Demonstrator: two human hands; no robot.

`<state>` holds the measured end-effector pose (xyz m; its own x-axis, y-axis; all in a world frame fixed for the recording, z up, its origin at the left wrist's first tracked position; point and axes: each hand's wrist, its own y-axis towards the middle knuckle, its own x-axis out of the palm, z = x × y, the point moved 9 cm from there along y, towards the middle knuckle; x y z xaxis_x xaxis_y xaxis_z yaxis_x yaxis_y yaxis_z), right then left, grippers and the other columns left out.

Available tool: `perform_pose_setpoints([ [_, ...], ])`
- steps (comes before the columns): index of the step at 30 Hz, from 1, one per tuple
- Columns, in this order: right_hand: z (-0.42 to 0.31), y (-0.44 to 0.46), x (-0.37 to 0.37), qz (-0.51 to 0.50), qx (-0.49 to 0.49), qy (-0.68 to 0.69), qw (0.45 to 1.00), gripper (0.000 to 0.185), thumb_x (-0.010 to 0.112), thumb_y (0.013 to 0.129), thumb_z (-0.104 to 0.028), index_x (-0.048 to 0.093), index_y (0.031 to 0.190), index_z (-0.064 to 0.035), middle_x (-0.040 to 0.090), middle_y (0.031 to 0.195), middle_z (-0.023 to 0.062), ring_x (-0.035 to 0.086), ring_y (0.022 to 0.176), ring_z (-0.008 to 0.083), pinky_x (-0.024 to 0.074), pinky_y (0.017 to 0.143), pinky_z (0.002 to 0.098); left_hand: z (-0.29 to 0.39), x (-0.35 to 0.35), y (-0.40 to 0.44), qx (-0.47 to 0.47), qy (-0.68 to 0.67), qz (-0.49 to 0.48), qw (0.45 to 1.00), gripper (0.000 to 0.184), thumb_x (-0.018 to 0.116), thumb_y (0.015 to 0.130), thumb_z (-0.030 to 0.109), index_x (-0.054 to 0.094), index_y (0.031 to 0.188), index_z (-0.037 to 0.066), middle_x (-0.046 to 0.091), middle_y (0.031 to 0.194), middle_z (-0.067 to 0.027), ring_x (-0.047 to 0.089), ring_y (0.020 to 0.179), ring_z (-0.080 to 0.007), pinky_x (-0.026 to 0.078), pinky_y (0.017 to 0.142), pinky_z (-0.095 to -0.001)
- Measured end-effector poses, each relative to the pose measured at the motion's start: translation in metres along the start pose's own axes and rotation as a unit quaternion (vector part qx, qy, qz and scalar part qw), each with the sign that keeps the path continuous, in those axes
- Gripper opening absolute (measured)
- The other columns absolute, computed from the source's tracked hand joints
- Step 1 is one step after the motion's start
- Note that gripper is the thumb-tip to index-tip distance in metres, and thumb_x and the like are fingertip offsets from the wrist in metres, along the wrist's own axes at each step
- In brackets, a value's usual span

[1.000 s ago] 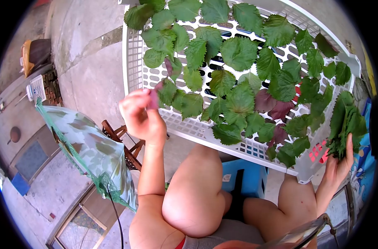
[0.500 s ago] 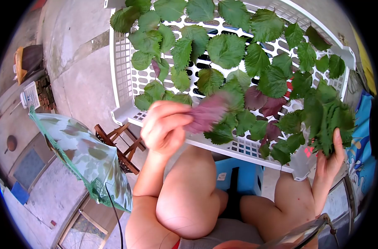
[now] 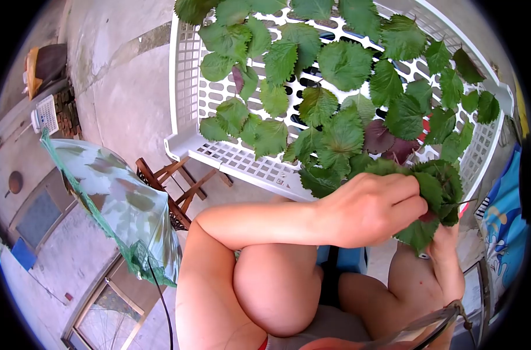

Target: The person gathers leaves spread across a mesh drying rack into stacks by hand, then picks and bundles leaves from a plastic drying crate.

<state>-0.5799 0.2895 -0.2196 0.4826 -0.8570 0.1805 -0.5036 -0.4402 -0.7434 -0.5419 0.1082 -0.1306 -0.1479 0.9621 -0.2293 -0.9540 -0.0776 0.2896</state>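
Green and purple perilla leaves (image 3: 345, 65) lie spread over a white slatted plastic crate (image 3: 242, 166) in front of me. My right hand (image 3: 444, 248), low at the crate's near right corner, grips a thick bunch of perilla leaves (image 3: 440, 184) from below; the leaves cover most of its fingers. Reaching across my knees, my left hand (image 3: 376, 210) is closed against the near side of this bunch. Its fingertips are partly hidden, with a bit of purple leaf showing just beside them. Dark purple leaves (image 3: 379, 137) lie in the crate behind the bunch.
A blue box (image 3: 358, 259) stands under the crate, between my legs. To the left are a wooden folding stand (image 3: 183, 186) and a camouflage-patterned cover with green edging (image 3: 125, 198). Blue patterned cloth (image 3: 504, 198) hangs at the right. A glasses-like frame (image 3: 446, 321) shows at the bottom.
My left hand has swung right with the purple leaf, from the crate's near edge to the bunch. My right hand and the bunch have shifted slightly left and down. The whole view has shifted too.
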Motion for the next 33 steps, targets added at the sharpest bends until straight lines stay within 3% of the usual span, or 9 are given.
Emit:
perform_pose_setpoints([
  [6, -0.014, -0.003, 0.038, -0.153, -0.007, 0.224, 0.962, 0.074, 0.072, 0.079, -0.033, 0.040, 0.137, -0.0002, 0.054, 0.127, 0.0111, 0.054, 0.115, 0.0227, 0.0443, 0.098, 0.0361, -0.004, -0.003, -0.003, -0.006, 0.036, 0.012, 0.999, 0.017, 0.068, 0.072, 0.001, 0.060, 0.087, -0.001, 0.046, 0.076, -0.0074, 0.054, 0.060, -0.0195, 0.044, 0.043, -0.0312],
  [10, -0.018, 0.000, 0.038, -0.129, -0.026, 0.094, 0.987, 0.081, 0.082, 0.072, -0.028, 0.041, 0.135, 0.0011, 0.056, 0.125, 0.0139, 0.055, 0.115, 0.0237, 0.0451, 0.095, 0.0367, -0.007, -0.001, -0.004, -0.010, 0.049, 0.000, 0.999, 0.019, 0.069, 0.072, 0.003, 0.061, 0.088, 0.000, 0.048, 0.077, -0.0071, 0.056, 0.061, -0.0200, 0.045, 0.045, -0.0311],
  [12, -0.002, 0.004, 0.017, -0.032, 0.051, -0.050, 0.997, 0.071, 0.079, 0.074, -0.014, 0.043, 0.133, 0.0020, 0.058, 0.123, 0.0137, 0.056, 0.113, 0.0233, 0.0451, 0.096, 0.0367, -0.009, -0.006, -0.002, -0.020, 0.044, -0.007, 0.999, 0.020, 0.070, 0.072, 0.005, 0.061, 0.089, 0.000, 0.051, 0.078, -0.0073, 0.057, 0.063, -0.0204, 0.047, 0.046, -0.0304],
  [15, -0.005, 0.002, 0.009, 0.017, 0.043, -0.034, 0.998, 0.068, 0.078, 0.073, -0.016, 0.047, 0.131, 0.0009, 0.059, 0.122, 0.0108, 0.056, 0.113, 0.0224, 0.0435, 0.098, 0.0354, -0.016, -0.048, -0.005, -0.025, 0.134, 0.037, 0.990, 0.026, 0.074, 0.074, 0.011, 0.064, 0.097, 0.002, 0.064, 0.088, -0.0098, 0.064, 0.073, -0.0224, 0.053, 0.059, -0.0304],
  [18, -0.008, 0.001, -0.001, 0.043, 0.022, 0.010, 0.999, 0.066, 0.077, 0.073, -0.014, 0.048, 0.130, 0.0011, 0.059, 0.122, 0.0112, 0.057, 0.112, 0.0227, 0.0433, 0.099, 0.0356, -0.042, -0.130, -0.045, -0.173, 0.392, 0.140, 0.892, 0.019, 0.068, 0.080, 0.002, 0.065, 0.099, 0.004, 0.065, 0.086, -0.0112, 0.064, 0.068, -0.0200, 0.052, 0.061, -0.0320],
  [19, -0.011, 0.001, -0.003, 0.040, 0.023, 0.001, 0.999, 0.066, 0.076, 0.074, -0.014, 0.047, 0.131, 0.0012, 0.059, 0.122, 0.0116, 0.057, 0.112, 0.0232, 0.0430, 0.099, 0.0361, -0.053, -0.153, -0.064, -0.261, 0.464, 0.136, 0.836, 0.017, 0.063, 0.081, 0.006, 0.063, 0.098, 0.002, 0.064, 0.089, -0.0155, 0.064, 0.075, -0.0311, 0.054, 0.065, -0.0391],
  [20, -0.009, 0.001, -0.005, 0.041, 0.025, 0.002, 0.999, 0.066, 0.076, 0.074, -0.014, 0.047, 0.131, 0.0012, 0.059, 0.122, 0.0116, 0.057, 0.112, 0.0232, 0.0430, 0.099, 0.0361, -0.062, -0.174, -0.082, -0.338, 0.556, 0.097, 0.754, 0.019, 0.062, 0.083, 0.008, 0.063, 0.101, 0.001, 0.064, 0.090, -0.0172, 0.065, 0.081, -0.0334, 0.054, 0.068, -0.0414],
  [22, -0.009, 0.000, -0.013, 0.065, 0.013, -0.010, 0.998, 0.067, 0.076, 0.074, -0.015, 0.046, 0.132, 0.0013, 0.059, 0.123, 0.0121, 0.056, 0.113, 0.0237, 0.0426, 0.100, 0.0363, -0.082, -0.204, -0.121, -0.384, 0.636, 0.036, 0.668, 0.025, 0.062, 0.082, 0.007, 0.063, 0.106, 0.000, 0.064, 0.095, -0.0179, 0.066, 0.082, -0.0343, 0.054, 0.067, -0.0434],
  [33, -0.012, 0.002, -0.021, 0.071, -0.006, 0.016, 0.997, 0.067, 0.075, 0.076, -0.013, 0.045, 0.134, 0.0015, 0.057, 0.126, 0.0129, 0.055, 0.115, 0.0245, 0.0413, 0.100, 0.0368, -0.112, -0.236, -0.143, -0.420, 0.678, 0.005, 0.604, 0.009, 0.057, 0.079, 0.008, 0.060, 0.086, 0.005, 0.063, 0.088, -0.0152, 0.065, 0.069, -0.0362, 0.053, 0.060, -0.0473],
])
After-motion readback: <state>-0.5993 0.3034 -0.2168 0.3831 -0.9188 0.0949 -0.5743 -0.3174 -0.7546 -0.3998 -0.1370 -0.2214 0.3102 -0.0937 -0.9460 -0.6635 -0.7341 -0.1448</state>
